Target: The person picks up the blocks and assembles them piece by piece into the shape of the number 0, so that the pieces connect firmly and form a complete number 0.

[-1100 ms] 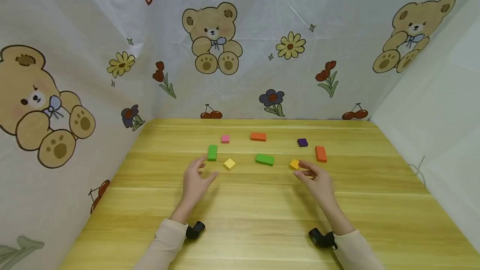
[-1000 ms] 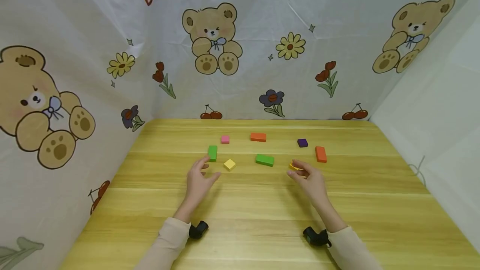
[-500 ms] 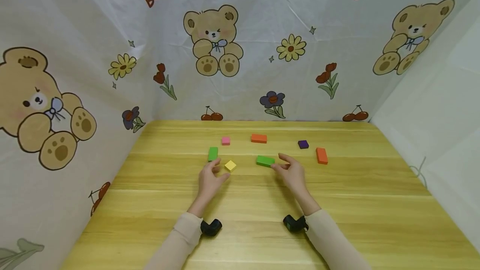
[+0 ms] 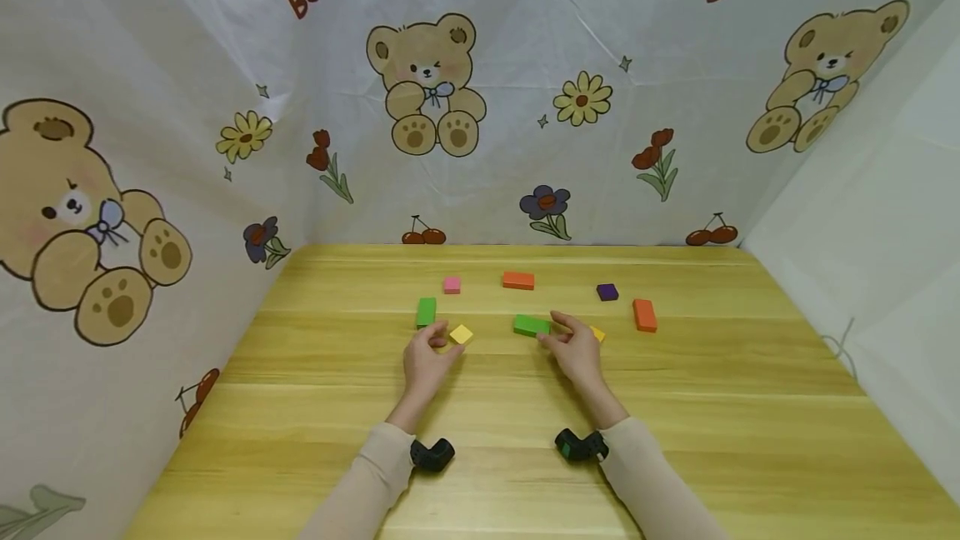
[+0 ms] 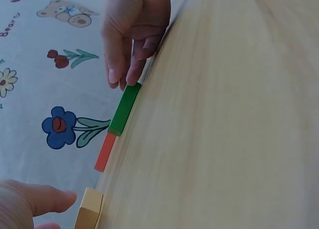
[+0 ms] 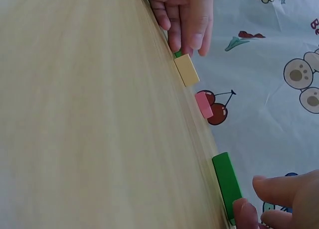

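My left hand (image 4: 429,367) is just left of a small yellow block (image 4: 461,335), its thumb and fingers apart. In the left wrist view, the thumb tip is close beside that yellow block (image 5: 89,208). Over the right end of a long green block (image 4: 531,325) my right hand (image 4: 579,357) is spread, thumb in front and index finger behind. The right wrist view has its fingers by the near end of the green block (image 6: 227,184); whether they touch it, I cannot tell. An orange-yellow block (image 4: 598,334) is partly hidden behind the right hand.
Another green block (image 4: 427,312) lies just beyond my left fingers. Farther back are a pink block (image 4: 452,285), an orange block (image 4: 518,281) and a purple block (image 4: 607,292). A second orange block (image 4: 644,315) lies right. A bear-print cloth (image 4: 480,182) hangs behind the wooden table (image 4: 502,473).
My right hand has moved left, from the orange-yellow block to the middle green block. The left hand has moved right, closer to the yellow block. The blocks stay in place.
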{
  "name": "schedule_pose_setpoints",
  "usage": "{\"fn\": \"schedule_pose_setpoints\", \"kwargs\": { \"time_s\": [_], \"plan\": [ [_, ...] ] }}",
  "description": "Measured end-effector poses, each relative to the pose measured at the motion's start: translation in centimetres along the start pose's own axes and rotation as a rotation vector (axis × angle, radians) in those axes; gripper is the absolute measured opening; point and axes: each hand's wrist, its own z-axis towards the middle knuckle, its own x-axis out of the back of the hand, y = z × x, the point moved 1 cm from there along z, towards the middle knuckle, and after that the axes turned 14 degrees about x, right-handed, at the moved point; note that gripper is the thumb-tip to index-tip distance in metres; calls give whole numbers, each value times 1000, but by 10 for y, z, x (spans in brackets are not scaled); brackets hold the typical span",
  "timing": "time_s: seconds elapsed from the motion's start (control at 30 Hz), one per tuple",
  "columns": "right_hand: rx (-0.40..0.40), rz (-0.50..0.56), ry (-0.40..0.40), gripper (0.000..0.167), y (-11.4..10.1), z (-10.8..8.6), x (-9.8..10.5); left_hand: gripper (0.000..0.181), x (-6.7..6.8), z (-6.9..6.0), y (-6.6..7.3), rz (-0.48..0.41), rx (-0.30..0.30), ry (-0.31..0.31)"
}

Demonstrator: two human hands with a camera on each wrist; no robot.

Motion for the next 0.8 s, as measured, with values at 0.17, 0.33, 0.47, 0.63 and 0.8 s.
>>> {"fn": "schedule_pose_setpoints", "kwargs": {
  "time_s": [0.17, 0.33, 0.47, 0.63, 0.8],
  "plan": [
    [-2, 45, 6, 49, 2, 0, -4, 43, -1, 0, -1, 18, -6, 38],
    [20, 10, 1, 49, 3, 1, -6, 39, -3, 0, -3, 71, -18, 85],
    [47, -55, -8, 48, 3, 1, -7, 36, -7, 1, -2, 115, -5, 122],
    [102, -120, -7, 43, 4, 2, -6, 32, -10, 0, 0, 136, -29, 132],
    [139, -139, 3, 37, 5, 1, -5, 29, -11, 0, -1, 149, -34, 125]
  ]
}}
